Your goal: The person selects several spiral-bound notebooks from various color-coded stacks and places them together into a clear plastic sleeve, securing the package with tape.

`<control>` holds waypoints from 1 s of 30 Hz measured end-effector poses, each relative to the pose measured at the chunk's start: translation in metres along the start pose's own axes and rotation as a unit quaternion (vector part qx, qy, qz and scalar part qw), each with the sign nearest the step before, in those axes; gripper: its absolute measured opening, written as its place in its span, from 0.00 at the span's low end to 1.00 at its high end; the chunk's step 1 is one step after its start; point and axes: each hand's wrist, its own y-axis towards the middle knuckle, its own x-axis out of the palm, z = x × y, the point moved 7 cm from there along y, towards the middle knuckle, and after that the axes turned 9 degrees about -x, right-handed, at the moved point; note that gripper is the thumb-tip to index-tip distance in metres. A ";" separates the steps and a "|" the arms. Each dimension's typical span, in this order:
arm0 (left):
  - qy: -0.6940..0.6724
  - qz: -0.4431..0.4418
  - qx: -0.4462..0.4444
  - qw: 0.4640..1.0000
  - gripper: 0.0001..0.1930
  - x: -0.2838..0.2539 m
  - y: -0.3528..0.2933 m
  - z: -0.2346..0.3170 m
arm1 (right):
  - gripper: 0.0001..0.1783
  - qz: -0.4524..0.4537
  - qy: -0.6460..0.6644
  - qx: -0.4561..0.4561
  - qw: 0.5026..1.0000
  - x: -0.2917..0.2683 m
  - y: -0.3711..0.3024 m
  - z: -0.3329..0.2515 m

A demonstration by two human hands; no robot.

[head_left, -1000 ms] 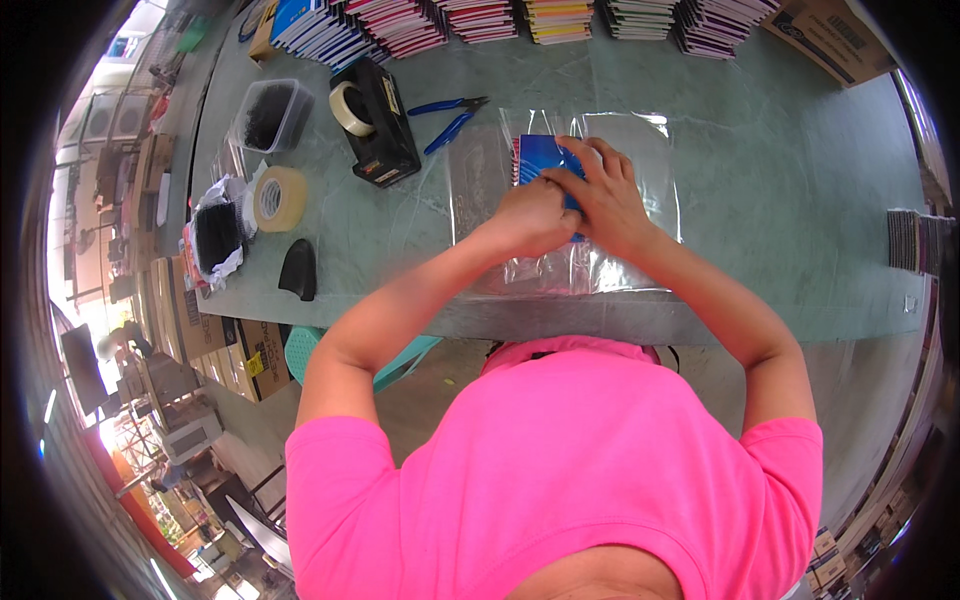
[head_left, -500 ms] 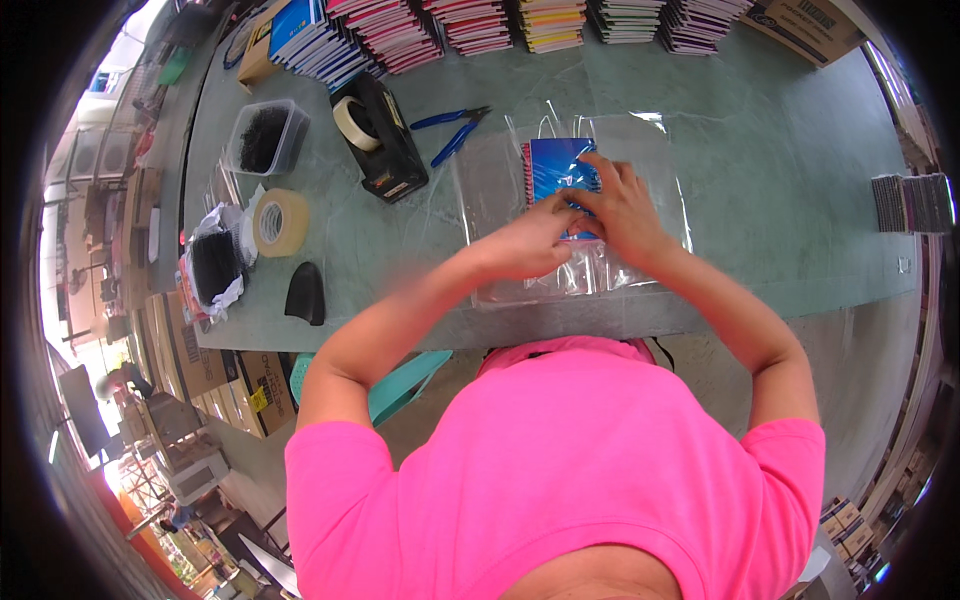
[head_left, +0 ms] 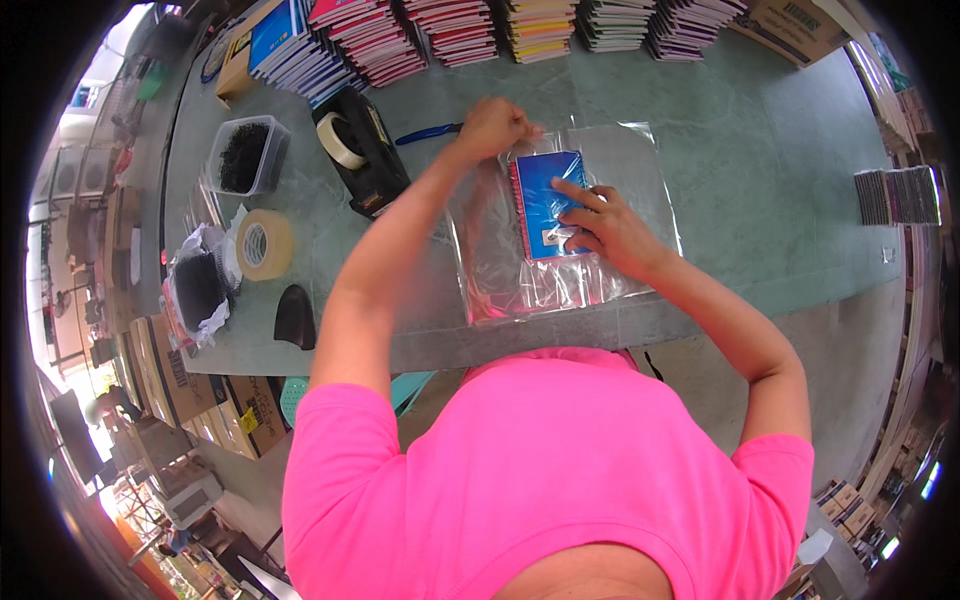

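Observation:
A blue spiral notebook (head_left: pixel 540 190) lies on a clear plastic sheet (head_left: pixel 630 165), its coil along the left side. Spread over the notebook's right half are the fingers of my right hand (head_left: pixel 615 232), resting on the cover. My left hand (head_left: pixel 492 128) is at the sheet's far left corner, fingers drawn together at its edge; the fingertips are partly hidden, but they appear to pinch the plastic. Just left of that hand, blue-handled pliers (head_left: pixel 428 134) are partly covered by it.
Left of the sheet stand a black tape dispenser (head_left: pixel 362 155), a tape roll (head_left: pixel 264 244), a tub of black bits (head_left: pixel 248 155) and a black wedge-shaped piece (head_left: pixel 295 317). Notebook stacks (head_left: pixel 450 30) line the far edge. More stacked books (head_left: pixel 898 196) sit at right.
My left hand has moved from the notebook up and left to the sheet's far corner. My right hand stays on the notebook, with more of the cover showing.

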 end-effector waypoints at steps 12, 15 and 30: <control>-0.350 0.399 -0.344 0.774 0.18 -0.094 -0.202 -0.155 | 0.19 -0.083 0.115 0.083 0.986 -0.001 0.022 0.023; -0.343 0.409 -0.286 0.796 0.18 -0.093 -0.197 -0.133 | 0.13 -0.108 0.052 0.098 0.988 0.001 0.034 0.016; -0.034 0.103 -0.213 0.971 0.15 -0.054 -0.170 -0.034 | 0.53 -0.054 -0.010 0.115 0.992 0.005 0.013 0.040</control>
